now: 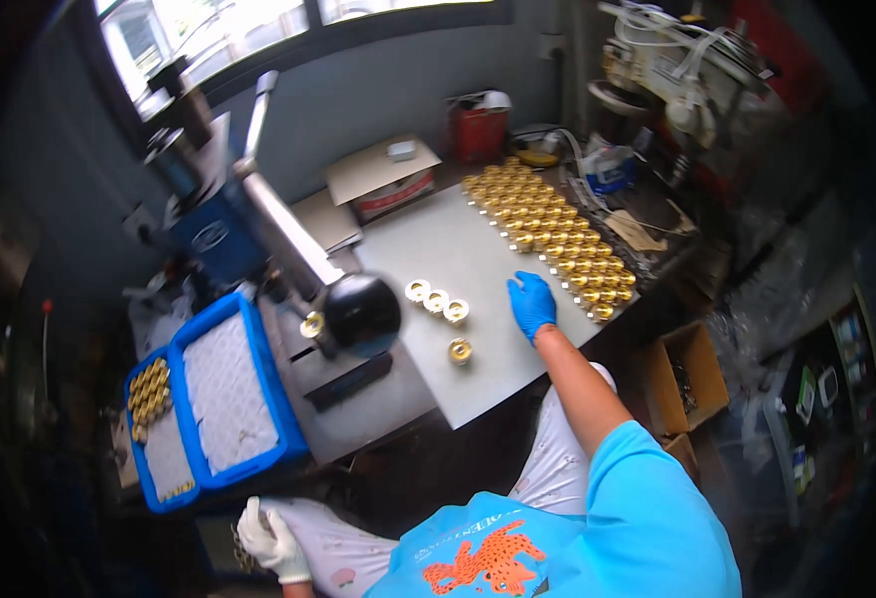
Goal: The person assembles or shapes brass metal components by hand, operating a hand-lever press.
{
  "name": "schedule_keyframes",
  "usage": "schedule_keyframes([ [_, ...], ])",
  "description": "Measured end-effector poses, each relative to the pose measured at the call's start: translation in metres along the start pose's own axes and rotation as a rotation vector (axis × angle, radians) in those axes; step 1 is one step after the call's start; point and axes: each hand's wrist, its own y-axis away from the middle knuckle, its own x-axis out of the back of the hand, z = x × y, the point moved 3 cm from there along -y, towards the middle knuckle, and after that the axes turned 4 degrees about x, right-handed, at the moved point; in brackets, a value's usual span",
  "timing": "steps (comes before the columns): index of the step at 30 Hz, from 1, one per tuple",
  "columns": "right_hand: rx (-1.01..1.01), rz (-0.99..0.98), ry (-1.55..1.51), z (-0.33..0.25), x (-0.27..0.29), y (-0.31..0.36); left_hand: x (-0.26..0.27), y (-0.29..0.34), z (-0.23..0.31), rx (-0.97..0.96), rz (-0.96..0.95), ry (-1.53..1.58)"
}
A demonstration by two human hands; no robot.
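Our right hand (534, 307), brass parts (558, 238) in rows just right of its fingers, loose parts (437, 301) left of them, our left hand (272, 543), either grip we cannot tell

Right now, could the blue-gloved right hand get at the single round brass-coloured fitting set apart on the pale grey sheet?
Probably yes: the blue-gloved right hand is on or just above the same pale grey sheet, and only bare sheet shows between it and the round brass-coloured fitting.

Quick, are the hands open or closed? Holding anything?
Left hand: can't tell if it's open, closed or holding something.
Right hand: over the board, can't tell open or closed; nothing shows in it.
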Motion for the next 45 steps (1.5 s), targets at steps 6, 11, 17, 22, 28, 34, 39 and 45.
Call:
schedule_keyframes([
  [6, 0.127, -0.09, -0.199, -0.041, -0.016, 0.025, 0.023, 0.002, -0.018, 0.007, 0.094, -0.069],
  [11, 0.1, -0.154, -0.261, -0.034, -0.009, 0.038, 0.052, -0.037, -0.044, 0.151, 0.242, 0.028],
  [17, 0.003, -0.215, -0.31, -0.005, -0.017, 0.039, 0.089, -0.132, -0.142, 0.294, 0.342, -0.125],
  [22, -0.042, -0.171, -0.325, 0.014, -0.019, 0.034, 0.079, -0.213, -0.203, 0.338, 0.163, -0.501],
  [28, -0.155, -0.128, -0.339, 0.05, -0.024, 0.025, 0.063, -0.29, -0.26, 0.46, -0.085, -0.575],
  [34, -0.282, -0.181, -0.376, 0.045, -0.024, 0.029, 0.061, -0.319, -0.286, 0.455, -0.209, -0.573],
  [39, -0.243, -0.167, -0.311, 0.048, -0.021, 0.029, 0.053, -0.317, -0.274, 0.43, -0.302, -0.593],
  [45, -0.214, -0.177, -0.253, 0.021, -0.025, 0.037, 0.073, -0.291, -0.235, 0.4, 0.02, -0.583],
])
